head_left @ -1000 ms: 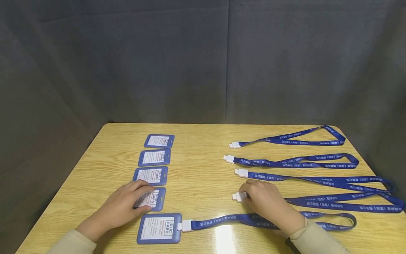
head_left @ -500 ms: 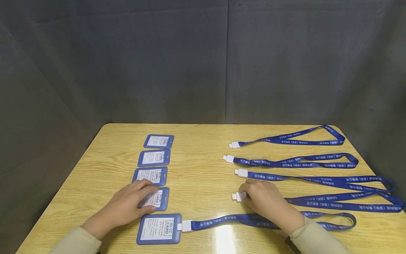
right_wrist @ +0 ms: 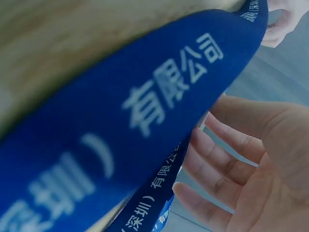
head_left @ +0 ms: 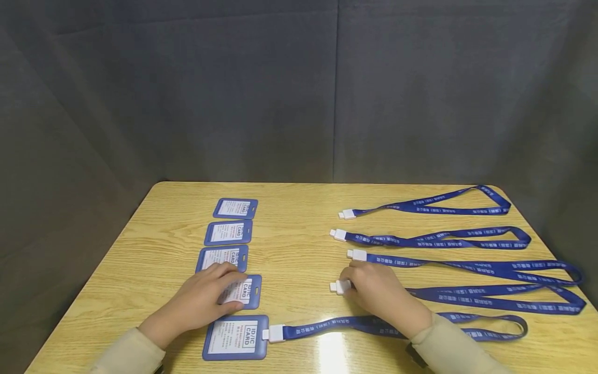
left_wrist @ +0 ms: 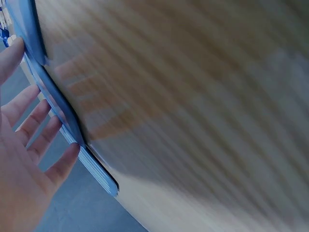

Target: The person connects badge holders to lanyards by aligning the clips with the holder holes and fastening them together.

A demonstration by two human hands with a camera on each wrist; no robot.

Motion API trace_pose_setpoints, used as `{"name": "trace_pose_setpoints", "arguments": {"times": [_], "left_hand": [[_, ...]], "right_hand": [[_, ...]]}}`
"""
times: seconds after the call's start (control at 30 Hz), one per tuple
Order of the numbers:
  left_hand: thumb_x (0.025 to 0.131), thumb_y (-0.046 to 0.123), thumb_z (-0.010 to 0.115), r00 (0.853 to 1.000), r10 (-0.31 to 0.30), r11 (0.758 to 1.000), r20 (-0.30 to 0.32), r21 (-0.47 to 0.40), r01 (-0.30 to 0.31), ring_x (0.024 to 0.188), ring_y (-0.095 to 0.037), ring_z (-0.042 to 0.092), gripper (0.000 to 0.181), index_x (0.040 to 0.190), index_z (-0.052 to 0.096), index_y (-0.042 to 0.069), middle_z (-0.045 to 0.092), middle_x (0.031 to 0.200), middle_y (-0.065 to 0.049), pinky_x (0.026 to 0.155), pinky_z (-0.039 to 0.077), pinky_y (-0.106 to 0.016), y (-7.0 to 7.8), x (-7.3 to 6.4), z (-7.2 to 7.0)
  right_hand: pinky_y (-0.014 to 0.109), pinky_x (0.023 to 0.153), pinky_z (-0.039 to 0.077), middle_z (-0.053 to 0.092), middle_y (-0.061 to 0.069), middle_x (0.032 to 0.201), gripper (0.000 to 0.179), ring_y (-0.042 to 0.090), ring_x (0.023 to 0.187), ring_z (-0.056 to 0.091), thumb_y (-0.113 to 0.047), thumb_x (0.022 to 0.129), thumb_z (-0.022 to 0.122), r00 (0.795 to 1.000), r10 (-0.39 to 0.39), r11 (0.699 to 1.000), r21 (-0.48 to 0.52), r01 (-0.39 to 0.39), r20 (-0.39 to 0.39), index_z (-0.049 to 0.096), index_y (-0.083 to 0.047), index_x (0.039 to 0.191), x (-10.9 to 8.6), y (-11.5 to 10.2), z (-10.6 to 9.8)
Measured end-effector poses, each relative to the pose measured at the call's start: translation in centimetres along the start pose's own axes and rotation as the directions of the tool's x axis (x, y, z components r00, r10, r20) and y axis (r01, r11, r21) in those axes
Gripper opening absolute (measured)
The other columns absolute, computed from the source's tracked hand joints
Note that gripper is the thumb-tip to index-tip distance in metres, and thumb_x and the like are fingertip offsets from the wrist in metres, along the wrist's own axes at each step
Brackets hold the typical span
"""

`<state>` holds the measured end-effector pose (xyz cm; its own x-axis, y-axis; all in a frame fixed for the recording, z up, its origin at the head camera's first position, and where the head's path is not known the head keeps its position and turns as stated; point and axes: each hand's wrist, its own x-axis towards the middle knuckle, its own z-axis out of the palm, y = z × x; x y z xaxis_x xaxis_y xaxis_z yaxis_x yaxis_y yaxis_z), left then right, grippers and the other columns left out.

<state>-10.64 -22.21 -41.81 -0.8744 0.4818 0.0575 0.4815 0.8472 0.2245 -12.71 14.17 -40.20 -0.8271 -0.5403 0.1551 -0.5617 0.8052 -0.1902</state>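
Observation:
My left hand (head_left: 198, 298) holds a blue-framed ID card holder (head_left: 253, 293) flat on the table, thumb along its near long side and fingers at the far one. The palm covers its left end. In the left wrist view the fingers (left_wrist: 41, 121) lie along the blue edges of holders. Opposite, my right hand (head_left: 380, 291) pinches the white clip (head_left: 340, 287) of a blue lanyard (head_left: 476, 299), its small tab pointing left at the holder's slot. A gap of bare wood separates tab and holder. The right wrist view has blue strap (right_wrist: 159, 92) with white lettering beside the fingers.
Nearest me, another card holder (head_left: 235, 337) is joined by a white clip (head_left: 276, 333) to its lanyard, which passes under my right wrist. Three more holders (head_left: 228, 232) line up beyond my left hand. Three lanyards (head_left: 420, 241) lie beyond the right one on the wooden table (head_left: 289, 218).
My left hand has slid its card holder to the right. My right hand has drawn the lanyard clip a little to the left, so the two are closer together.

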Motion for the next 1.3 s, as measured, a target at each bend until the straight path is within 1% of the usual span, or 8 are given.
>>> {"name": "trace_pose_setpoints", "arguments": {"times": [0.23,0.4,0.57,0.73,0.83,0.97,1.17,1.3], "left_hand": [[0.083,0.046,0.077,1.0,0.008,1.0,-0.005,-0.004,-0.008,0.114,-0.021,0.056,0.056,0.129,0.065,0.016,0.058,0.126,0.0,0.096,0.05,-0.046,0.4,0.4,0.3],[0.083,0.046,0.077,1.0,0.004,1.0,0.003,-0.014,-0.004,0.113,-0.021,0.056,0.056,0.129,0.065,0.016,0.058,0.126,0.0,0.095,0.05,-0.047,0.8,0.8,0.4],[0.082,0.045,0.078,1.0,0.015,0.999,0.005,-0.035,-0.015,0.109,-0.019,0.056,0.056,0.127,0.066,0.014,0.057,0.125,0.001,0.092,0.051,-0.043,1.1,1.1,0.3],[0.082,0.044,0.079,1.0,0.024,0.999,-0.005,-0.044,-0.024,0.106,-0.017,0.055,0.055,0.125,0.067,0.013,0.057,0.122,0.002,0.089,0.052,-0.041,1.3,1.2,0.2],[0.082,0.043,0.079,1.0,0.022,0.998,-0.001,-0.051,-0.022,0.106,-0.016,0.055,0.054,0.126,0.067,0.013,0.057,0.121,0.003,0.09,0.052,-0.041,1.3,1.3,0.2],[0.082,0.043,0.078,1.0,0.014,0.998,0.012,-0.055,-0.013,0.108,-0.017,0.054,0.055,0.127,0.066,0.014,0.057,0.122,0.002,0.092,0.051,-0.042,1.4,1.3,0.2],[0.083,0.043,0.079,1.0,0.003,0.998,0.026,-0.062,-0.002,0.107,-0.017,0.054,0.054,0.127,0.066,0.013,0.057,0.123,0.002,0.09,0.051,-0.042,1.6,1.3,0.0],[0.083,0.042,0.079,0.999,0.001,0.998,0.035,-0.07,0.002,0.108,-0.018,0.054,0.054,0.127,0.066,0.013,0.056,0.124,0.001,0.091,0.051,-0.043,1.8,1.4,-0.2]], "right_hand": [[0.029,0.06,0.053,0.066,-0.003,0.08,0.017,0.012,0.069,0.061,-0.009,0.073,0.084,1.0,-0.026,1.0,-0.001,0.026,-0.006,0.076,-0.011,0.088,0.6,-0.5,0.1],[0.028,0.059,0.052,0.065,-0.002,0.08,0.016,0.012,0.068,0.06,-0.007,0.073,0.083,0.999,-0.037,0.999,-0.002,0.037,-0.011,0.076,-0.01,0.087,1.1,-0.8,0.4],[0.028,0.057,0.051,0.065,-0.001,0.08,0.017,0.013,0.068,0.059,-0.002,0.071,0.079,0.997,-0.065,0.998,0.007,0.066,-0.031,0.075,-0.009,0.085,1.5,-1.3,0.6],[0.028,0.058,0.052,0.063,-0.002,0.077,0.015,0.013,0.067,0.059,0.001,0.07,0.077,0.994,-0.098,0.995,0.025,0.099,-0.038,0.073,-0.008,0.081,2.0,-1.9,0.9],[0.029,0.059,0.053,0.062,-0.002,0.076,0.013,0.013,0.066,0.059,0.001,0.07,0.077,0.992,-0.117,0.993,0.022,0.118,-0.047,0.073,-0.008,0.079,2.5,-2.4,1.0],[0.03,0.062,0.053,0.064,-0.001,0.077,0.013,0.015,0.067,0.061,-0.002,0.07,0.079,0.99,-0.132,0.991,0.014,0.133,-0.046,0.074,-0.008,0.08,3.0,-2.9,1.2],[0.03,0.06,0.052,0.065,-0.001,0.076,0.013,0.013,0.066,0.06,-0.004,0.07,0.081,0.991,-0.129,0.991,0.02,0.13,-0.043,0.075,-0.009,0.08,3.7,-3.6,1.5],[0.028,0.059,0.053,0.065,-0.002,0.076,0.012,0.011,0.065,0.059,-0.005,0.071,0.082,0.989,-0.144,0.989,0.006,0.145,-0.042,0.075,-0.009,0.08,4.0,-3.9,1.8]]}}
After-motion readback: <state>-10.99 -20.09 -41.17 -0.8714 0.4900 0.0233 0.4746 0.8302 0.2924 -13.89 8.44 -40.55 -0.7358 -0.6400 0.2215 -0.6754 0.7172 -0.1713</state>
